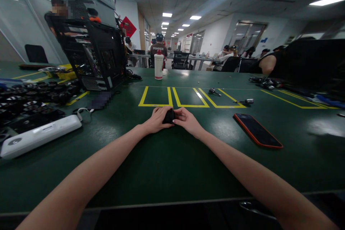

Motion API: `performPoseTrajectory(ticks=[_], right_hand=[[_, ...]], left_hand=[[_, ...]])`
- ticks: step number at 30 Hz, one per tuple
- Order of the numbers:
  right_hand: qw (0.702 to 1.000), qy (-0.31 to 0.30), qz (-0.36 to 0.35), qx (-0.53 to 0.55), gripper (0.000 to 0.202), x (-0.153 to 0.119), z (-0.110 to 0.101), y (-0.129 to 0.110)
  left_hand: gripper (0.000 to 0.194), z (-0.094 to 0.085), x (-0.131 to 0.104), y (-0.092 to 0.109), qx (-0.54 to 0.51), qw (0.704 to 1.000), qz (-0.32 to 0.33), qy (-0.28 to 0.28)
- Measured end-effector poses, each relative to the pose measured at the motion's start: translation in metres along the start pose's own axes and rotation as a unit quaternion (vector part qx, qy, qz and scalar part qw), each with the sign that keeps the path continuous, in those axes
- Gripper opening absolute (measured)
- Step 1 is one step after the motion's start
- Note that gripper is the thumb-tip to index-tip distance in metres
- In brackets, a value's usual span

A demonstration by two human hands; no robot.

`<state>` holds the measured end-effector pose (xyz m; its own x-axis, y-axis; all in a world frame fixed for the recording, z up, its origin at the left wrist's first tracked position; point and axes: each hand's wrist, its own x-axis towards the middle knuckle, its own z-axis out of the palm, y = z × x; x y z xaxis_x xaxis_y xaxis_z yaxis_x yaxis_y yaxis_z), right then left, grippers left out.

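Both my hands meet at a small black part (169, 116) low over the green table (167, 161), in front of the yellow tape outlines. My left hand (157, 119) is closed around its left side, thumb in front and fingers over the top. From the right, my right hand (187, 120) pinches at its edge with thumb and fingertips. The fingers cover much of the part, so its exact kind does not show. Beyond my right hand, two small metal motor-like pieces (246, 101) lie on and beside the taped outlines.
An orange-edged phone (257, 130) lies to the right. On the left are a white power strip (43, 136), a heap of black parts (37, 97) and an open computer case (101, 54). A white cup (159, 65) stands at the back; people sit farther off.
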<state>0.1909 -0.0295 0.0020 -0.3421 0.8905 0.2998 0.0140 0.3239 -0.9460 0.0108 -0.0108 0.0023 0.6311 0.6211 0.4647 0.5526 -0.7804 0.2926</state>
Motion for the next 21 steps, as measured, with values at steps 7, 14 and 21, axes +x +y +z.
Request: performPoseTrajectory(ticks=[7, 14, 21], right_hand=[[0.997, 0.033, 0.061, 0.047, 0.029, 0.0027, 0.0018, 0.0044], [1.0, 0.012, -0.001, 0.007, 0.031, 0.0013, 0.0023, 0.0024], [0.996, 0.021, 0.068, 0.058, 0.029, -0.0001, 0.0038, 0.0009]], left_hand=[[0.064, 0.0035, 0.0006, -0.003, 0.004, 1.0, -0.003, 0.007], [0.061, 0.0022, 0.0007, -0.0015, 0.006, 1.0, -0.003, 0.003], [0.063, 0.0035, 0.0004, -0.0034, 0.003, 1.0, -0.01, 0.006]])
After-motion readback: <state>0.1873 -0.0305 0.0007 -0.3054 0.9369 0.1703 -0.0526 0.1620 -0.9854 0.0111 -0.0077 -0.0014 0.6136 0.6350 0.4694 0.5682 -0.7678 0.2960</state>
